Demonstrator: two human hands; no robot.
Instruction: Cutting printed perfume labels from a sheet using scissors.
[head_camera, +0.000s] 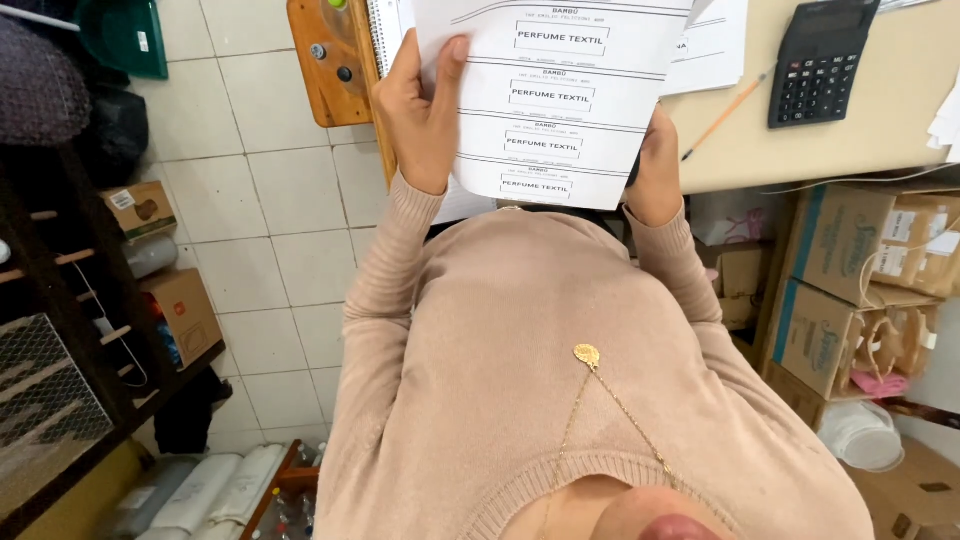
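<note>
A white sheet of printed labels is held up over the edge of a beige desk. My left hand grips the sheet's left edge, thumb on top of the paper. My right hand is mostly behind the sheet's lower right corner and holds it from underneath. More white sheets lie on the desk behind the held one. A spiral-bound pad shows just left of the sheet.
On the desk lie a black calculator and an orange pencil. Cardboard boxes stack under the desk at right. A wooden board stands at the desk's left end. Dark shelving with boxes lines the left, over white tiled floor.
</note>
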